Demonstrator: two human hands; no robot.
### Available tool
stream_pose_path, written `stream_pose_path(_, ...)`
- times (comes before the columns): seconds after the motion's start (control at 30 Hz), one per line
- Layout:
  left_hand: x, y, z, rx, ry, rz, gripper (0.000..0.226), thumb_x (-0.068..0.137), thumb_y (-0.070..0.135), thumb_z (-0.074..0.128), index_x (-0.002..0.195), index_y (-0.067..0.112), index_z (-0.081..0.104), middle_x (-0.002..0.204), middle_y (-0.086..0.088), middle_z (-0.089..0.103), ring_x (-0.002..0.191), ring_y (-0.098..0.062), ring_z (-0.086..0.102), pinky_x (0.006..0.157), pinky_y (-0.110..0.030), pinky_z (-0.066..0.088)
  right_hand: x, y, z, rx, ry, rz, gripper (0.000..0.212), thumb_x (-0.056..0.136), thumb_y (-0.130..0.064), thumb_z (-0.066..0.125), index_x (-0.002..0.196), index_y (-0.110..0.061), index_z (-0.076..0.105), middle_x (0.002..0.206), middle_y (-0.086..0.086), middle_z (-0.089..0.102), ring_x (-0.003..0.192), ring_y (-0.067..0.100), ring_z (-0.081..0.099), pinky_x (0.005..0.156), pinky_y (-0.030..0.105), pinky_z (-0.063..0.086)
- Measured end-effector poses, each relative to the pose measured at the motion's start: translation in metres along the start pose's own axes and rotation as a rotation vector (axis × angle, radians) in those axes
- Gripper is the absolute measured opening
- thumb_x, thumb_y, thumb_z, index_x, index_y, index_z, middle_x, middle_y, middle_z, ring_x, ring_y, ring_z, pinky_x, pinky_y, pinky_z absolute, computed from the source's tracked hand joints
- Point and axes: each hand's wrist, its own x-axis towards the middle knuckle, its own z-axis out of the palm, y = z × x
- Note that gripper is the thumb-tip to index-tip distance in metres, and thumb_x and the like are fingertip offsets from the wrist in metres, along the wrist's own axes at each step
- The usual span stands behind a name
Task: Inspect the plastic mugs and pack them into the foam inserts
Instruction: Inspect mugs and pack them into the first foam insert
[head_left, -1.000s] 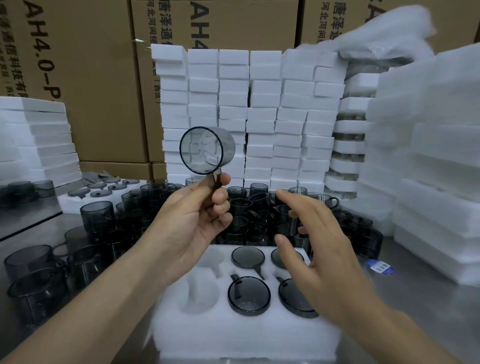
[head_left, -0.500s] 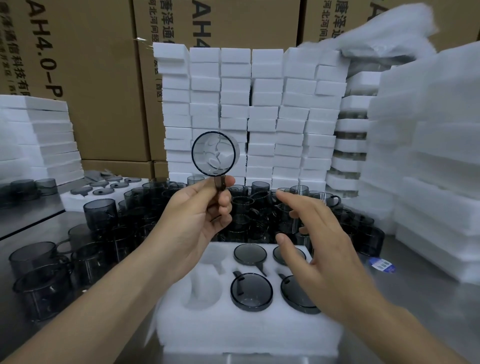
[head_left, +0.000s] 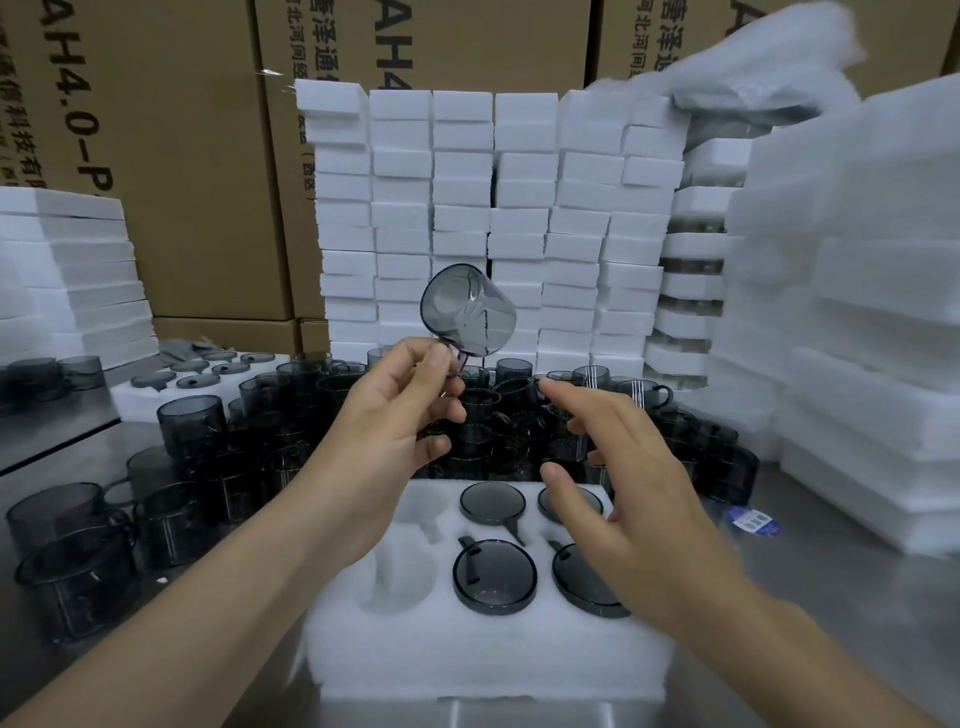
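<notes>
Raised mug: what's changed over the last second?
The left hand, pinching the handle throughout, twisted the mug: its round end faced the camera, now it is angled left with the side wall showing. The right hand stayed open above the foam insert; the four packed mugs did not move.

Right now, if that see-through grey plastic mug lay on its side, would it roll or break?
Probably light: the left hand holds the smoky grey transparent plastic mug up by its handle alone. On its side, the round wall might roll a little, but the sticking-out handle would likely stop it. Being plastic, it probably wouldn't shatter.
</notes>
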Motion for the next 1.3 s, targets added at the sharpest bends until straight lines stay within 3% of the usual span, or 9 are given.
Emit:
stream_pose_path(0.17,-0.0012,-0.0042,-0.0008,0.132,0.048,0.127,0.016,0.092,0.052,0.065,0.089,0.039,0.074,0.091,0.013,0.067,0.078,-0.005,0.062,0.065,-0.020,0.049,-0.0006,0.0004,0.0000,0.002,-0.002,-0.010,0.058,0.101,-0.044,0.051,0.156,-0.052,0.036,0.145,-0.034,0.042,0.137,0.001,0.047,0.097,0.015,0.042)
stream_pose_path(0.37,-0.0023,-0.0061,-0.0021,0.169,0.090,0.165,0.019,0.087,0.055,0.069,0.093,0.040,0.078,0.093,0.011,0.071,0.077,-0.006,0.061,0.073,-0.029,0.047,-0.0014,-0.0001,0.0003,0.034,-0.010,-0.019,0.055,0.102,-0.046,0.050,0.154,-0.055,0.038,0.145,-0.029,0.045,0.114,-0.014,0.056,0.097,0.004,0.039)
stream_pose_path(0.47,-0.0020,-0.0070,-0.0029,0.179,0.094,0.158,0.021,0.084,0.056,0.069,0.094,0.040,0.078,0.092,0.011,0.072,0.076,-0.005,0.062,0.073,-0.027,0.049,-0.0010,0.0000,0.0000,0.022,-0.003,-0.020,0.055,0.101,-0.045,0.051,0.154,-0.054,0.038,0.145,-0.031,0.044,0.123,-0.009,0.053,0.096,0.005,0.041)
stream_pose_path(0.53,-0.0019,-0.0076,-0.0032,0.199,0.087,0.162,0.023,0.085,0.056,0.069,0.094,0.038,0.078,0.090,0.012,0.071,0.076,-0.004,0.062,0.070,-0.022,0.049,-0.0005,0.0006,0.0003,0.004,0.006,-0.026,0.057,0.101,-0.043,0.052,0.155,-0.053,0.037,0.146,-0.031,0.044,0.135,0.000,0.049,0.096,0.011,0.043)
stream_pose_path(0.63,-0.0023,-0.0077,-0.0017,0.249,0.066,0.201,0.024,0.085,0.053,0.069,0.095,0.033,0.079,0.085,0.013,0.070,0.073,-0.003,0.062,0.066,-0.015,0.048,-0.0003,0.0019,0.0009,0.016,0.034,-0.032,0.065,0.100,-0.041,0.056,0.159,-0.052,0.032,0.145,-0.032,0.044,0.138,0.003,0.047,0.099,0.019,0.043)
stream_pose_path(0.83,-0.0058,-0.0093,0.0050,0.330,-0.047,0.226,0.029,0.092,0.044,0.063,0.099,0.018,0.076,0.081,0.013,0.070,0.069,-0.006,0.062,0.066,-0.011,0.046,0.0017,0.0026,0.0021,0.048,0.115,-0.020,0.088,0.096,-0.033,0.073,0.164,-0.051,0.021,0.144,-0.029,0.045,0.129,0.002,0.053,0.100,0.005,0.039)
stream_pose_path(1.13,-0.0060,-0.0078,0.0047,0.318,-0.026,0.154,0.041,0.097,0.051,0.050,0.090,0.015,0.069,0.069,0.008,0.062,0.066,-0.006,0.063,0.059,-0.017,0.045,0.0023,-0.0012,-0.0003,-0.001,0.127,0.000,0.086,0.093,-0.046,0.074,0.162,-0.055,0.023,0.144,-0.030,0.042,0.132,0.001,0.050,0.105,0.001,0.031)
stream_pose_path(1.3,-0.0067,-0.0094,0.0047,0.361,-0.067,0.174,0.052,0.102,0.047,0.049,0.096,0.001,0.071,0.082,-0.017,0.067,0.067,-0.008,0.063,0.061,-0.020,0.046,0.0028,-0.0033,-0.0013,0.017,0.107,0.019,0.071,0.091,-0.059,0.070,0.155,-0.050,0.040,0.139,-0.031,0.048,0.131,-0.003,0.051,0.106,0.004,0.034)
